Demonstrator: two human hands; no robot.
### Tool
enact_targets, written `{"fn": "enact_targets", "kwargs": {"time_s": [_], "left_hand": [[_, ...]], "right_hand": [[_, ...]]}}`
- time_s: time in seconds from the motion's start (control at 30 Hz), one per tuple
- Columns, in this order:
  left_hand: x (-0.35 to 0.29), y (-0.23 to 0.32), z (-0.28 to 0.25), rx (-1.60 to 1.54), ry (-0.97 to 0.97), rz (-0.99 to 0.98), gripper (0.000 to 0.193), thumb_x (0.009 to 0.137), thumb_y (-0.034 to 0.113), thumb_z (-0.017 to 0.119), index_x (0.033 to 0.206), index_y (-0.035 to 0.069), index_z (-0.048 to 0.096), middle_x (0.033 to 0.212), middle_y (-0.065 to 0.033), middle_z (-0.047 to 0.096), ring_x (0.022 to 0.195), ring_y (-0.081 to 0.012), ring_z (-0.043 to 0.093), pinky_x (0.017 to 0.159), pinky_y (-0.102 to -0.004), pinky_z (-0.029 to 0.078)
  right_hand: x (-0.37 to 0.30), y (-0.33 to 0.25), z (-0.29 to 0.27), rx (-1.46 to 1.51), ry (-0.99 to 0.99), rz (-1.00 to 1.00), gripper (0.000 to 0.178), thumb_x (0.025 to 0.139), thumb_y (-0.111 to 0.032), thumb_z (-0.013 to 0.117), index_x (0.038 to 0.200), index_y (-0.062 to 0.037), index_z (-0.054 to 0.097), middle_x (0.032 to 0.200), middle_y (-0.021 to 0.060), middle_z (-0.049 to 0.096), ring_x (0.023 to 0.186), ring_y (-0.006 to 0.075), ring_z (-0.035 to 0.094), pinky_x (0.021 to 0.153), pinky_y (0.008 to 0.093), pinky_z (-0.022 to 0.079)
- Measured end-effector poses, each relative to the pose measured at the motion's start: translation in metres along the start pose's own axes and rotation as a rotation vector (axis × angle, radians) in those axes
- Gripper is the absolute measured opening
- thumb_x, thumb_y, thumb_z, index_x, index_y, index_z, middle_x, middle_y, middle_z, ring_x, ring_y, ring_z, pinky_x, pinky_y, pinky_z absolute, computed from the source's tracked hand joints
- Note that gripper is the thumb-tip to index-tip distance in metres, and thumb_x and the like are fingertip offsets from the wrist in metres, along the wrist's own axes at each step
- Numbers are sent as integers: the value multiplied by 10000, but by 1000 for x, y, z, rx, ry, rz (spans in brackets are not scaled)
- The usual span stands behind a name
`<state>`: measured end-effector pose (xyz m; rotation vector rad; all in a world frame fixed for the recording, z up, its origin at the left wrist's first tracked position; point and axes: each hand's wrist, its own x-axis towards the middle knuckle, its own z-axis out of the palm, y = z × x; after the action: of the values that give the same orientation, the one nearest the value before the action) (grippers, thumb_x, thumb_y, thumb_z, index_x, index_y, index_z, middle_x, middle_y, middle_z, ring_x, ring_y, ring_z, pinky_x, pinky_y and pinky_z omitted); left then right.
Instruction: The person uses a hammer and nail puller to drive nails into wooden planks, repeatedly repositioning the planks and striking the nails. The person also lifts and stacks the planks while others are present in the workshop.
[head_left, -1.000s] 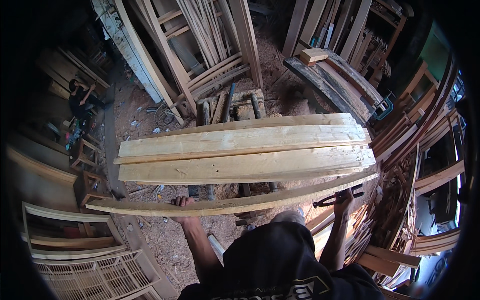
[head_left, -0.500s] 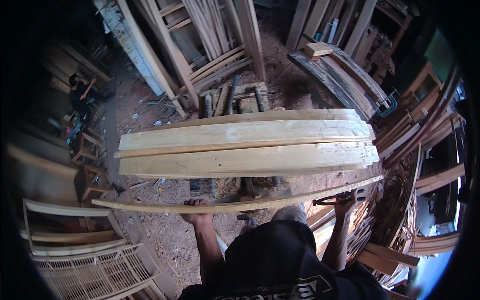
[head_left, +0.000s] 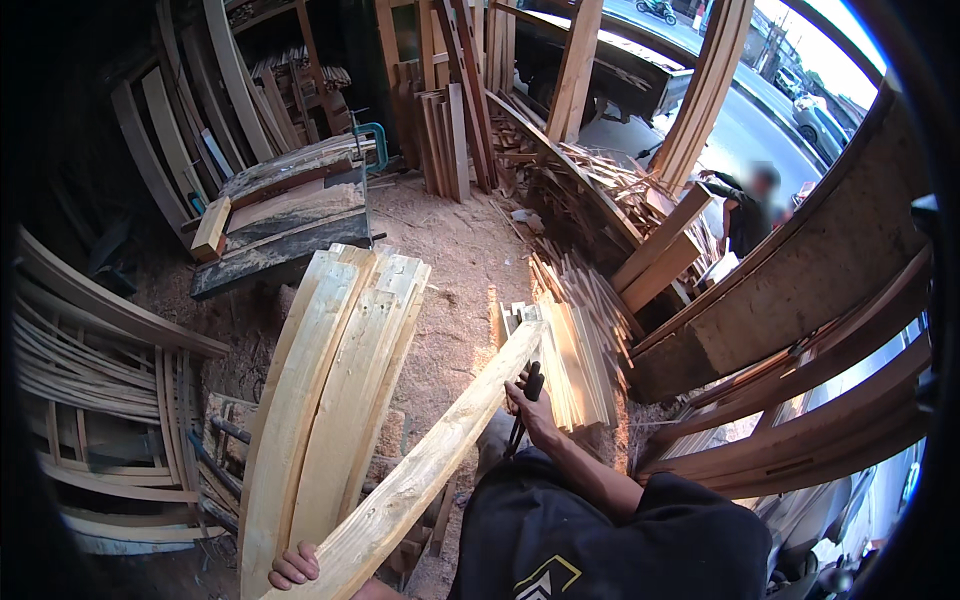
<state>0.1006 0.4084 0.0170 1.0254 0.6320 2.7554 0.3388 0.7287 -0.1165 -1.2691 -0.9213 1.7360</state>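
Note:
A long pale plank [head_left: 440, 440] runs slantwise in front of me, from the lower left up to the middle of the view. My left hand [head_left: 295, 568] grips its near end, the fingers wrapped over the edge. By the far end my right hand [head_left: 540, 412] is closed around a dark hand tool [head_left: 532, 384] with slim arms, perhaps pliers or pincers; its head cannot be made out. The same hand lies against the plank's side. Just left of the plank rests a stack of pale boards [head_left: 335, 390], with slightly curved edges, raised on a stand.
A dark workbench [head_left: 290, 240] with a wood block [head_left: 210, 230] and a teal clamp [head_left: 375, 145] stands beyond the stack. Thin wood strips [head_left: 580, 350] lie right of my right hand. Another person [head_left: 750, 210] is at the upper right, near the street. Sawdust covers the floor [head_left: 450, 260].
My view has swung to the right, so the bench and the street side show. The plank, level across my front before, now slants away from me, still held in both hands.

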Motion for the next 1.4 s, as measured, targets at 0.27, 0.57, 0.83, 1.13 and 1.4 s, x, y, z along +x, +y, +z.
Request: {"fn": "enact_targets", "kwargs": {"time_s": [0.27, 0.57, 0.83, 1.13, 1.4], "left_hand": [[66, -196, 165, 46, 127, -326, 324, 1056, 427, 418, 879, 158, 380, 726, 12, 355, 633, -98, 398, 641, -248, 393], [-24, -353, 226, -122, 128, -865, 284, 1024, 383, 468, 914, 122, 449, 735, -25, 474, 643, -145, 498, 641, -279, 447], [-92, -445, 218, 441, 124, -1405, 388, 1031, 471, 456, 1048, 98, 561, 983, -57, 640, 966, -203, 618, 876, -359, 456], [-105, -424, 127, 611, -176, -1707, 365, 1045, 311, 489, 1261, 19, 522, 1160, -106, 627, 1039, -197, 632, 844, -312, 498], [-112, -346, 53, 862, -43, -1613, 272, 1036, 226, 512, 1172, 2, 582, 1019, -97, 679, 884, -150, 666, 725, -247, 518]], "right_hand": [[-23, -120, -71, -552, 192, -580, 365, 862, -116, 750, 1187, -24, 612, 888, 75, 607, 749, 145, 590, 672, 273, 489], [-20, -125, -117, -1183, -220, -500, 562, 636, -221, 817, 1125, -80, 578, 1098, 131, 650, 1010, 358, 638, 834, 437, 520], [-5, -50, -180, -1050, 63, -282, 471, 604, -142, 786, 1036, -75, 611, 944, 155, 628, 902, 378, 612, 766, 455, 482], [10, -18, -238, -980, 122, -100, 332, 767, -155, 716, 1048, -26, 595, 891, 199, 558, 850, 400, 544, 733, 464, 434], [84, -2, -244, -1166, 297, 61, 305, 721, -103, 729, 958, -49, 543, 888, 206, 578, 887, 422, 576, 766, 523, 469]]}}
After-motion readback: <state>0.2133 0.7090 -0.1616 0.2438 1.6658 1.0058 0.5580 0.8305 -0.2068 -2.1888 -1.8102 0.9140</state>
